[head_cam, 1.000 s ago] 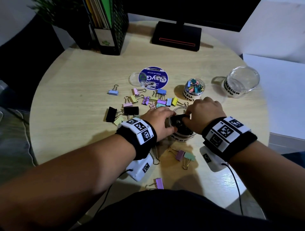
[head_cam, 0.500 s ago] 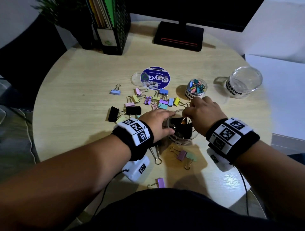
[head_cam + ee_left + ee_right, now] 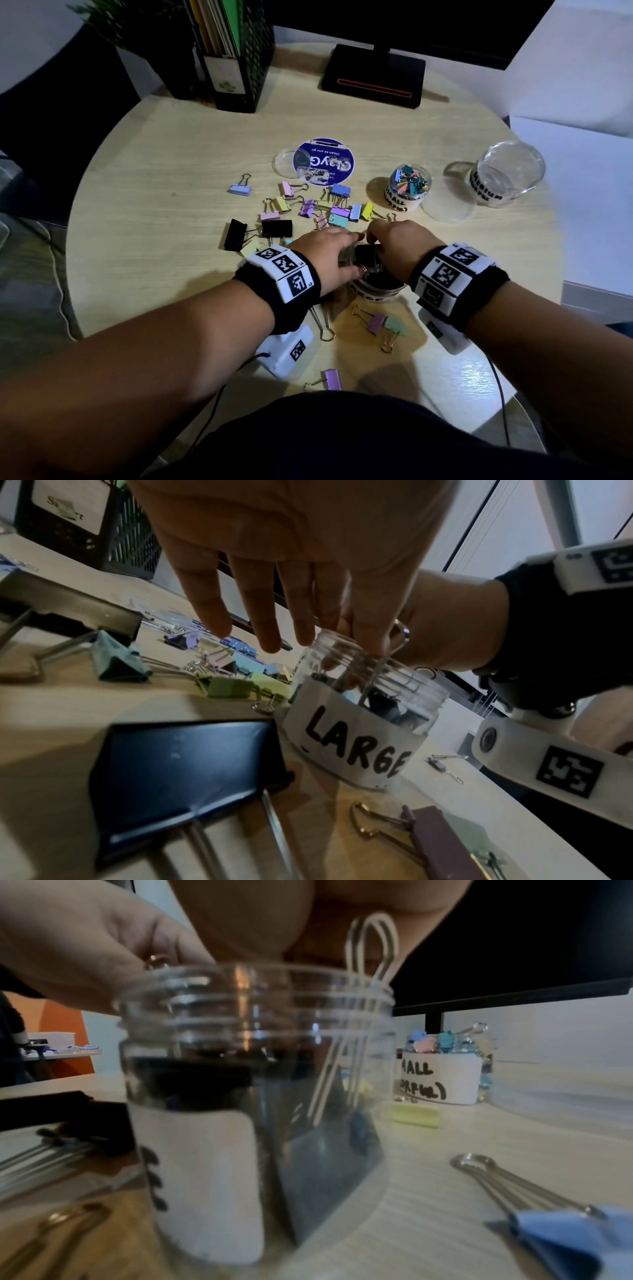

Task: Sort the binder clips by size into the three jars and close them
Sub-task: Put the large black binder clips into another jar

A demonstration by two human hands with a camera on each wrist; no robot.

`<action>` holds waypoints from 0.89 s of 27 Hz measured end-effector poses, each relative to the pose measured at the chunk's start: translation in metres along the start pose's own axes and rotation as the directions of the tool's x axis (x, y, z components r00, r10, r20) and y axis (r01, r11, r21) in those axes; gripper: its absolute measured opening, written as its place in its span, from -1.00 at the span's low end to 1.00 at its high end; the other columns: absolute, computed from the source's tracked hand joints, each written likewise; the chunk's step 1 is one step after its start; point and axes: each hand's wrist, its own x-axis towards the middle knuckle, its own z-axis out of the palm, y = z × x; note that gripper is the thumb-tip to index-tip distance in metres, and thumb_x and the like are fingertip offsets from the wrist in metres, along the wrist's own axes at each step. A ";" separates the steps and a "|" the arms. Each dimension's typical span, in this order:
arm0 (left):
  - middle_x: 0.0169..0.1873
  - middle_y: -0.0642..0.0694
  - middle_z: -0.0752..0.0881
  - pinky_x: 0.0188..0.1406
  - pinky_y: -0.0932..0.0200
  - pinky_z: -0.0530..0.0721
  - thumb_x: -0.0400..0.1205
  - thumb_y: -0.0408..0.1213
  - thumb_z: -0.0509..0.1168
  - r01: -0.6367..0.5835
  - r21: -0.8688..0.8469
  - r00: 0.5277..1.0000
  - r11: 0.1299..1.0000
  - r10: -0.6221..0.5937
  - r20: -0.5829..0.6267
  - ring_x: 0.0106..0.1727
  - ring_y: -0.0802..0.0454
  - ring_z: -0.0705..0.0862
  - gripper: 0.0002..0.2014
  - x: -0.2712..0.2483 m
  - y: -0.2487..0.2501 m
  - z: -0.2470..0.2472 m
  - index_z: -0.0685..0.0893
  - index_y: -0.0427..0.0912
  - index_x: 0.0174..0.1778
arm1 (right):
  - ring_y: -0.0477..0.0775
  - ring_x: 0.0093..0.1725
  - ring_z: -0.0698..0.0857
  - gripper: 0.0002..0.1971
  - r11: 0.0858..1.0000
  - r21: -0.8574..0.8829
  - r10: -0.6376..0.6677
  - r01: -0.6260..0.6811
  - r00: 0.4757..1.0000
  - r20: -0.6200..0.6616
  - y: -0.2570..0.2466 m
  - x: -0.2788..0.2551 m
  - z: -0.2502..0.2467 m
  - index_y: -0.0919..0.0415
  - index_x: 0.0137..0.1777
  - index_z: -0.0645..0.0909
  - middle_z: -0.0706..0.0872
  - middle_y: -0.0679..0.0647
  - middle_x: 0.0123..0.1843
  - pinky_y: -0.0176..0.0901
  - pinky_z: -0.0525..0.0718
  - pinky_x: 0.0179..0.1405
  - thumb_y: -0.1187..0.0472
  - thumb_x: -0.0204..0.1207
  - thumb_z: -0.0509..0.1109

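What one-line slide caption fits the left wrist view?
Left hand spreads over the clear plastic jar labelled LARGE while the right hand lowers a black binder clip inside.

Clear glossy plastic jar (image 3: 369,696), matt wood-grain table (image 3: 171,164).

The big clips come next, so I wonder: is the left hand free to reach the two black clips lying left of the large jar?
Probably yes: the left hand is open at the large jar, and the black clips lie close with nothing covering them.
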 end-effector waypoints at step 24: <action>0.25 -0.04 0.53 0.14 0.06 0.61 0.37 0.00 0.51 0.296 0.380 0.884 0.876 -0.403 0.239 0.23 -0.08 0.58 -0.38 -0.051 -0.076 -0.024 0.50 0.09 0.35 | 0.19 -0.11 0.69 -0.75 0.848 -0.074 -0.510 0.525 0.771 -0.381 -0.055 -0.032 0.021 0.22 -0.06 0.73 0.74 0.13 -0.15 -0.03 0.72 -0.11 0.21 0.47 0.22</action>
